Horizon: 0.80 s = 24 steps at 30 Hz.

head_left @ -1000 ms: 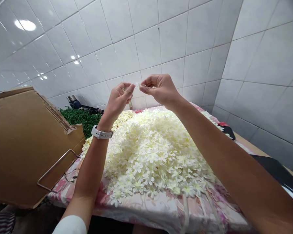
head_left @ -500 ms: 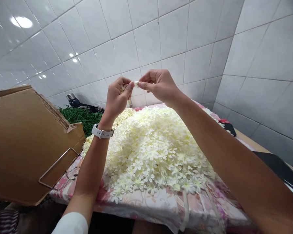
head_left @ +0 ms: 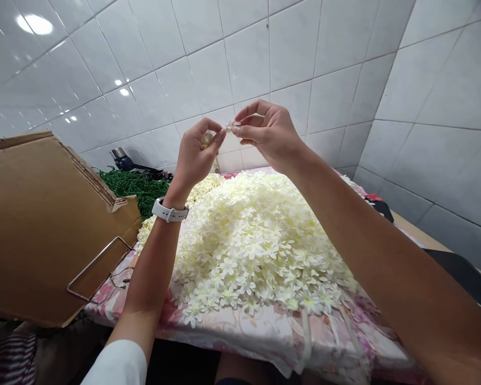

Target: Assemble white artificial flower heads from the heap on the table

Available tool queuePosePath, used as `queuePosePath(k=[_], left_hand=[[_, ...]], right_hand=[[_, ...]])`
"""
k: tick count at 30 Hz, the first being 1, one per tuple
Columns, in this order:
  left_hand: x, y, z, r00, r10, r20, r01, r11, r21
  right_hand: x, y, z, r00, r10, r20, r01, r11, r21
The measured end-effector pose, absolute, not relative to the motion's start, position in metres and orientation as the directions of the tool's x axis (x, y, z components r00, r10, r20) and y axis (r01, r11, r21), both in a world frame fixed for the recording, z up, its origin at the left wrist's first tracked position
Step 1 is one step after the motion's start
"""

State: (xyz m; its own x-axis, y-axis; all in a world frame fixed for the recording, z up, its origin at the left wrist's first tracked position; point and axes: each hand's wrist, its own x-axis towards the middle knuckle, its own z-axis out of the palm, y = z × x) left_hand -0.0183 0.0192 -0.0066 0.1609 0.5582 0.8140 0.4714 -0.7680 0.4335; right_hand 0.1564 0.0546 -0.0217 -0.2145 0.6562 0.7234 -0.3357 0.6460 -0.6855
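Observation:
Both hands are raised above a big heap of cream artificial flowers (head_left: 256,246). My left hand (head_left: 196,155), a white watch on its wrist, is curled with thumb and fingers pinched on small cream flower pieces (head_left: 206,140). My right hand (head_left: 266,133) pinches a small cream flower (head_left: 228,127) between thumb and forefinger, its tip almost touching the left fingertips. The heap lies on a pink floral cloth (head_left: 248,331) that covers the table.
A brown cardboard box flap (head_left: 44,224) with a metal wire handle (head_left: 94,267) stands at the left. Green artificial foliage (head_left: 134,187) and a dark tool (head_left: 122,160) lie behind it. A black object (head_left: 380,208) sits at the right, against white tiled walls.
Both hands have risen a little and stayed together. The right hand's upper fingers have spread slightly while the pinch holds.

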Motion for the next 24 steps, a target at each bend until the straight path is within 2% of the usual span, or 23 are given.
queuePosePath(k=[6, 11, 13, 19, 24], left_hand=[[-0.0176, 0.0222, -0.0088, 0.181, 0.575, 0.798, 0.485, -0.758, 0.436], [-0.018, 0.0194, -0.0043, 0.077, 0.757, 0.649, 0.203, -0.649, 0.733], [-0.0191, 0.0169, -0.0026, 0.111, 0.787, 0.607, 0.125, -0.617, 0.777], [-0.0196, 0.0163, -0.0033, 0.132, 0.79, 0.599, 0.086, -0.612, 0.787], [-0.0138, 0.0189, -0.008, 0.101, 0.726, 0.68, 0.128, -0.687, 0.715]], right_hand=[[0.158, 0.0536, -0.0199, -0.178, 0.676, 0.715, -0.353, 0.634, -0.688], [0.1607, 0.0551, -0.0182, -0.121, 0.692, 0.712, -0.257, 0.671, -0.696], [0.1621, 0.0561, -0.0187, -0.131, 0.673, 0.728, -0.207, 0.7, -0.684], [0.1608, 0.0573, -0.0202, -0.125, 0.625, 0.771, -0.107, 0.764, -0.636], [0.1574, 0.0554, -0.0173, -0.108, 0.464, 0.879, -0.091, 0.876, -0.474]])
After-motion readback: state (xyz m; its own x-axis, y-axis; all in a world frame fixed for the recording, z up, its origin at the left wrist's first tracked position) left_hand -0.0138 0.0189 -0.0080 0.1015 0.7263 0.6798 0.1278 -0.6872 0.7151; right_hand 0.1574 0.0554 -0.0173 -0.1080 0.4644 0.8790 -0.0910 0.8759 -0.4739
